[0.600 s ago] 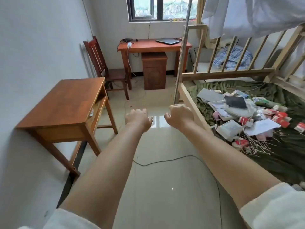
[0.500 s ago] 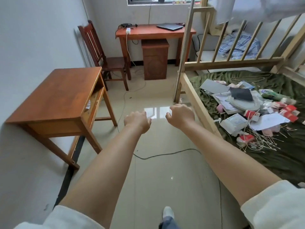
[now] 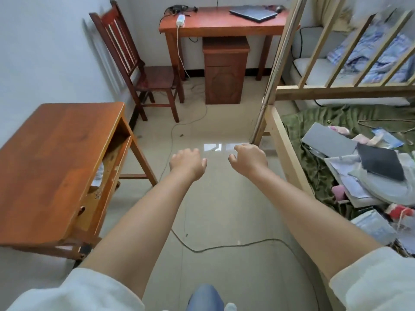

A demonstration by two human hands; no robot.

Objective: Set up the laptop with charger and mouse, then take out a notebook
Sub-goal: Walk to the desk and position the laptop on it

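The closed laptop lies flat on the far worktop at the upper centre-right of the frame, well apart from both hands. Its long axis runs roughly left to right. The left hand and right hand hang loosely curled and empty at mid-frame, the right hand seemingly on the nearer side.

The room is evenly and brightly lit by soft daylight. A bright window-shaped glare patch is reflected on the glossy floor tiles. Soft shadows are cast on the wall behind the chair. Motion blur is noted throughout, strongest at the frame edges. Wide-angle distortion is seen: the bed post leans and edges bow.
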